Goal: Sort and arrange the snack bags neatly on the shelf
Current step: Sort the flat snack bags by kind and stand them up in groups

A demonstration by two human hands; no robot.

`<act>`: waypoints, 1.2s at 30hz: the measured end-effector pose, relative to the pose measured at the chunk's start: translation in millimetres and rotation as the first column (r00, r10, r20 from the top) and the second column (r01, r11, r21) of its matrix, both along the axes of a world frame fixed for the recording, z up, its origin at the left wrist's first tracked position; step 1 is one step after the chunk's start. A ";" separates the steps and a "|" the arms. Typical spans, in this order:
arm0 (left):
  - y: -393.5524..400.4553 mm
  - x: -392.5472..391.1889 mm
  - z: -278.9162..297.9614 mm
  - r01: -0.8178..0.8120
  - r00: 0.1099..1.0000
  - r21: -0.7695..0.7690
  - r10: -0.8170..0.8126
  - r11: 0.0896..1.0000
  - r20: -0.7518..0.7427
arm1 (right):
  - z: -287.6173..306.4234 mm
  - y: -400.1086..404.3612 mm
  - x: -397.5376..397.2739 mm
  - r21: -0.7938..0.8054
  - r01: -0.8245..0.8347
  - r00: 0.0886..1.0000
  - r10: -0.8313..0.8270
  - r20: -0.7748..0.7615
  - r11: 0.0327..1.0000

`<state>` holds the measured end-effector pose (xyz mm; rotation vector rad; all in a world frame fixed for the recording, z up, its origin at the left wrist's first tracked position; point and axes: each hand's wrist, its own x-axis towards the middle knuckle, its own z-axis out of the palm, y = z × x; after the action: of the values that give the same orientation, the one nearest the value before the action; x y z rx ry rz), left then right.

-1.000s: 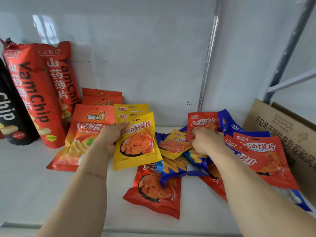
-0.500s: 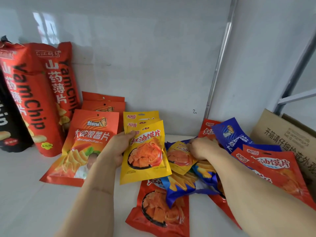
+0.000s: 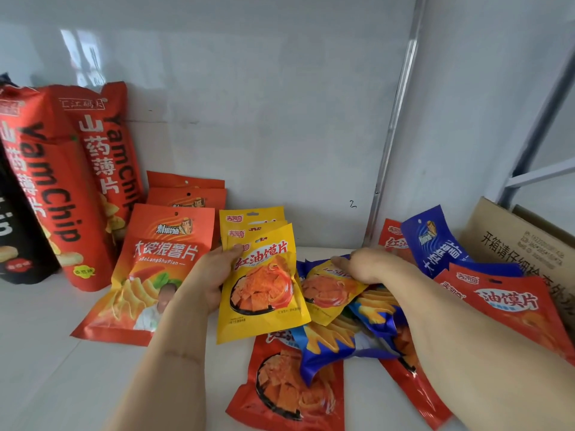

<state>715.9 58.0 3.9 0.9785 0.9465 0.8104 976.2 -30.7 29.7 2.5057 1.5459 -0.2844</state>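
Observation:
My left hand (image 3: 211, 281) grips a yellow snack bag (image 3: 264, 290) by its left edge and holds it upright in front of two more yellow bags (image 3: 249, 217) standing at the back wall. My right hand (image 3: 367, 265) rests on a second yellow bag (image 3: 326, 290) lying on a loose pile, its fingers on the bag's top edge. The pile holds blue bags (image 3: 329, 343) and red bags (image 3: 289, 387). A blue bag (image 3: 432, 241) sticks up behind my right wrist.
Orange chip bags (image 3: 161, 269) stand in a row left of the yellow ones. Tall red YamChip bags (image 3: 56, 188) and a black bag (image 3: 15, 244) lean at the far left. A cardboard box (image 3: 522, 244) sits at the right. The white shelf (image 3: 46, 368) shows bare at front left.
My right hand has moved left from the red bag at the back onto the yellow bag in the pile. The left hand keeps its yellow bag in about the same spot.

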 end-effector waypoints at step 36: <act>30.6 17.1 30.6 -0.108 0.992 0.169 0.117 0.980 -0.040 | 29.8 -17.9 -67.6 0.647 0.576 0.615 0.255 -0.746 0.500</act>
<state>732.9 88.6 34.5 1.1016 0.9957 0.9767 908.7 -48.6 59.5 3.7117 2.0729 -0.9949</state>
